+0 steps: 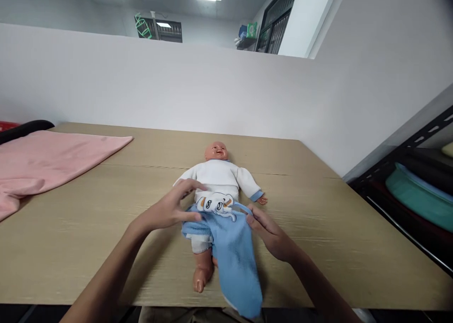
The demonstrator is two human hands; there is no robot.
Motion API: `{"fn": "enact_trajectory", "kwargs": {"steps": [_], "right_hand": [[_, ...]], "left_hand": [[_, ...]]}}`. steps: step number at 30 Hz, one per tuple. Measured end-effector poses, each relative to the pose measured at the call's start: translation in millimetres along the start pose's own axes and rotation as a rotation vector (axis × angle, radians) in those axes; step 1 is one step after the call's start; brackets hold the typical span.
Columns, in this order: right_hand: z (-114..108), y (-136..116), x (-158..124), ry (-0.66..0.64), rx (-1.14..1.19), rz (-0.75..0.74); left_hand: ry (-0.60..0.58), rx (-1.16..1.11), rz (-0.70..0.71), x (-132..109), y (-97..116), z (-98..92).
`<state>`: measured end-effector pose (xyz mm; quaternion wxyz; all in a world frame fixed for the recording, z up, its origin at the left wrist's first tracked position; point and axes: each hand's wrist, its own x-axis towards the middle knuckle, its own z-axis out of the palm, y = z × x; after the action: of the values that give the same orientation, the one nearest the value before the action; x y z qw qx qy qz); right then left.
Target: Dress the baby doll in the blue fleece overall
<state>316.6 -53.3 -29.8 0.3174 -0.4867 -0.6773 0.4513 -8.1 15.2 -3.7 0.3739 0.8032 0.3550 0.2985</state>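
A baby doll in a white top lies on its back in the middle of the wooden table, head away from me. Light blue trousers are partly over its lower body, one leg hanging off the near edge. My left hand pinches the trousers' waistband at the doll's left hip, upper fingers spread over the belly. My right hand grips the waistband on the other side, by the doll's right hip. One bare doll leg sticks out below the trousers.
A pink cloth lies spread on the table's far left. A white partition wall stands behind the table. Dark metal shelving with a teal tub is at the right.
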Motion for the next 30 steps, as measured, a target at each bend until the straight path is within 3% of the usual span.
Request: {"fn": "enact_trajectory", "kwargs": {"steps": [3, 6, 11, 14, 17, 20, 22, 24, 27, 30], "right_hand": [[4, -2, 5, -0.006, 0.056, 0.065], [-8, -11, 4, -0.233, -0.012, -0.015], [-27, -23, -8, -0.465, -0.049, -0.052], [-22, -18, -10, -0.423, 0.071, -0.083], [-15, -9, -11, -0.287, 0.190, 0.029], [-14, -6, -14, -0.374, 0.271, 0.112], [-15, -10, -18, -0.501, 0.268, 0.117], [-17, -17, -22, -0.542, 0.200, 0.091], [-16, -22, -25, -0.473, 0.163, 0.014], [-9, -14, -28, -0.372, 0.281, -0.018]], "left_hand": [[-0.264, 0.087, 0.020, 36, 21, 10.4], [-0.547, 0.051, 0.018, 67, 26, 23.8], [-0.637, -0.189, 0.031, 84, 16, 33.4], [-0.857, -0.277, -0.017, 86, 8, 35.1], [-1.026, -0.283, -0.031, 89, -1, 36.0], [-1.029, -0.344, -0.004, 92, -6, 36.4], [-1.016, -0.434, 0.036, 92, -6, 36.9], [-0.977, -0.468, 0.048, 91, -4, 37.8], [-0.934, -0.435, 0.015, 89, -2, 39.4], [-0.985, -0.495, -0.070, 88, -10, 41.0]]}}
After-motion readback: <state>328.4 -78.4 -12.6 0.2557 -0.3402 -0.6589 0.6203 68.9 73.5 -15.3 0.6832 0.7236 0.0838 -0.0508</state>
